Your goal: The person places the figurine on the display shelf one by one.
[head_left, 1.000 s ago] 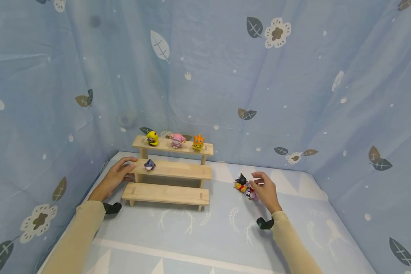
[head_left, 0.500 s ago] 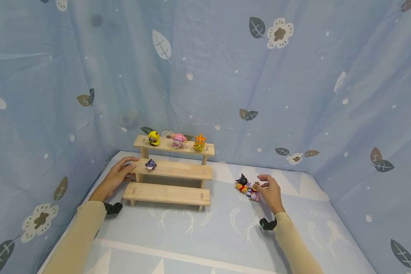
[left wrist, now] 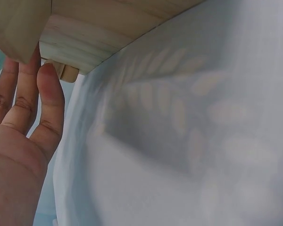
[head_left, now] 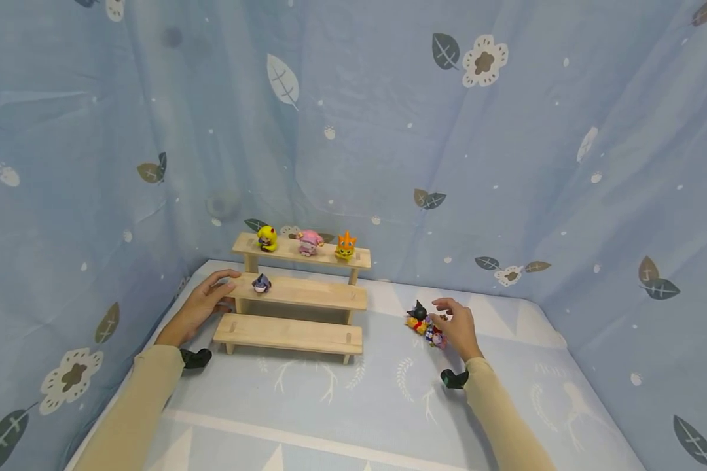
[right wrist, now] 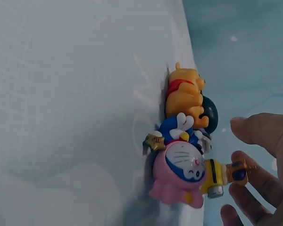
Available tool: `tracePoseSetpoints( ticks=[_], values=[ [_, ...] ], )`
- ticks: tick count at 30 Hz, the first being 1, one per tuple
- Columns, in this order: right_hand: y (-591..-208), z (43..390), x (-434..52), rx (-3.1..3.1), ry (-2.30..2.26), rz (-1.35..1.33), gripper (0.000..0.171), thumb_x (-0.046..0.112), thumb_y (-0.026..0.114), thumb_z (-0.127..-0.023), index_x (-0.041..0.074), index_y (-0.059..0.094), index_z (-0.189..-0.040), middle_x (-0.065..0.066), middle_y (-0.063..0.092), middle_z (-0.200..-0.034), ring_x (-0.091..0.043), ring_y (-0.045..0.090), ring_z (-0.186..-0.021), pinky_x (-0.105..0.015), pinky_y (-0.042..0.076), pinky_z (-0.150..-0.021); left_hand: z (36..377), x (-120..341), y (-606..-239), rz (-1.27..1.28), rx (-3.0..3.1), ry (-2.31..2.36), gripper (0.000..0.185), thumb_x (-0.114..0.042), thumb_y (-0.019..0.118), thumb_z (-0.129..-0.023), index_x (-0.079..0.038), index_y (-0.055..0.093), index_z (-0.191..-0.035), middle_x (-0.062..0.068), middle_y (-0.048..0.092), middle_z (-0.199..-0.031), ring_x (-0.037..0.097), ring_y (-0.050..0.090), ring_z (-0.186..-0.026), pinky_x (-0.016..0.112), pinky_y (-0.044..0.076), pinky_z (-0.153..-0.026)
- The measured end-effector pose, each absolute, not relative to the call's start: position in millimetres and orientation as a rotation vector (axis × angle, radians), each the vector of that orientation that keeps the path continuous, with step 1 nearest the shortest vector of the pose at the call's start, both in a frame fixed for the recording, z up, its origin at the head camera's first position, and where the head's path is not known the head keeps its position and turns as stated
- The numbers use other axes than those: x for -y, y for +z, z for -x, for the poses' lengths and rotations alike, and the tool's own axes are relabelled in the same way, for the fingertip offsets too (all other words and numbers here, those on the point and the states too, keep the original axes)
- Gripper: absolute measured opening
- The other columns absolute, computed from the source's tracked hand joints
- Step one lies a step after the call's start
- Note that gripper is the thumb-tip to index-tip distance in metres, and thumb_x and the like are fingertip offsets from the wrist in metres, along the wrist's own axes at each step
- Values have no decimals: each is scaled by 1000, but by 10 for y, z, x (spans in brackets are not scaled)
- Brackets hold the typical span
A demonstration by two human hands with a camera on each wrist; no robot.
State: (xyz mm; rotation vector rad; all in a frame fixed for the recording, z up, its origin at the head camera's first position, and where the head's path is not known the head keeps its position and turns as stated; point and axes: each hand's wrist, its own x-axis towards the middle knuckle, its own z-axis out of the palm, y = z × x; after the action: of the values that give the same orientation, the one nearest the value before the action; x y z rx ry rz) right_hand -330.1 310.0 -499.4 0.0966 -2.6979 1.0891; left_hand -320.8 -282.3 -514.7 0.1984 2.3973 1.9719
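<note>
A three-tier wooden shelf (head_left: 297, 296) stands on the mat. Its top tier holds a yellow figure (head_left: 266, 238), a pink one (head_left: 309, 242) and an orange one (head_left: 345, 245); a small blue-grey figure (head_left: 262, 283) sits on the middle tier. My left hand (head_left: 222, 292) rests open against the shelf's left end, its fingers (left wrist: 48, 94) touching the wood (left wrist: 85, 42). My right hand (head_left: 448, 315) hovers at a cluster of figures (head_left: 423, 323): an orange bear (right wrist: 184, 92), a blue one (right wrist: 179, 131) and a pink one (right wrist: 179, 174). A fingertip (right wrist: 252, 181) touches a small yellow figure (right wrist: 217, 172); the thumb stays apart.
Blue leaf-and-flower cloth (head_left: 507, 163) walls in the mat on the left, back and right. The shelf's bottom tier (head_left: 289, 332) carries nothing. Pale blue patterned mat (head_left: 353, 405) stretches toward me in front of the shelf.
My right hand has dropped lower and closer onto the cluster of figures, fingers curling in a little. The left hand has stayed at the shelf's end.
</note>
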Motion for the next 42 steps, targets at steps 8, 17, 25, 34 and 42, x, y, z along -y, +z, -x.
tracePoseSetpoints(
  ticks=[8, 17, 25, 34, 42],
  values=[
    [-5023, 3398, -2979, 2918, 754, -96, 25, 21, 68, -99, 7, 78, -118, -15, 72, -118, -39, 52, -111, -59, 35, -93, 3193, 2813, -5169, -206, -2383, 1981, 56, -52, 56, -104, -23, 46, -151, 19, 50, -143, 24, 68, -99, 41, 56, -83],
    [-5021, 3492, -2902, 2983, 569, -122, 39, 33, 76, -95, 8, 74, -125, -15, 73, -115, -39, 54, -107, -64, 33, -92, 3179, 2812, -5152, -193, -2385, 1984, 56, -52, 56, -104, -23, 45, -151, 22, 50, -144, 24, 69, -99, 41, 57, -82],
    [-5032, 3546, -2806, 2919, 404, -268, 25, 28, 82, -91, 14, 80, -112, -15, 71, -111, -38, 60, -104, -60, 37, -87, 3187, 2801, -5154, -207, -2370, 1992, 56, -50, 55, -105, -22, 45, -152, 23, 48, -146, 22, 69, -98, 40, 57, -82],
    [-4974, 3610, -2722, 2971, 356, -268, 32, 28, 87, -86, 10, 79, -111, -14, 73, -112, -35, 65, -106, -60, 36, -91, 3179, 2812, -5128, -202, -2396, 1978, 57, -51, 55, -105, -22, 44, -152, 24, 49, -145, 21, 70, -98, 41, 57, -83],
    [-5015, 3631, -2722, 2963, 357, -240, 29, 24, 80, -90, 8, 73, -113, -18, 74, -104, -35, 65, -92, -59, 36, -89, 3201, 2819, -5137, -209, -2386, 1993, 54, -51, 56, -105, -22, 47, -150, 21, 49, -145, 23, 69, -99, 41, 57, -82]
  ],
)
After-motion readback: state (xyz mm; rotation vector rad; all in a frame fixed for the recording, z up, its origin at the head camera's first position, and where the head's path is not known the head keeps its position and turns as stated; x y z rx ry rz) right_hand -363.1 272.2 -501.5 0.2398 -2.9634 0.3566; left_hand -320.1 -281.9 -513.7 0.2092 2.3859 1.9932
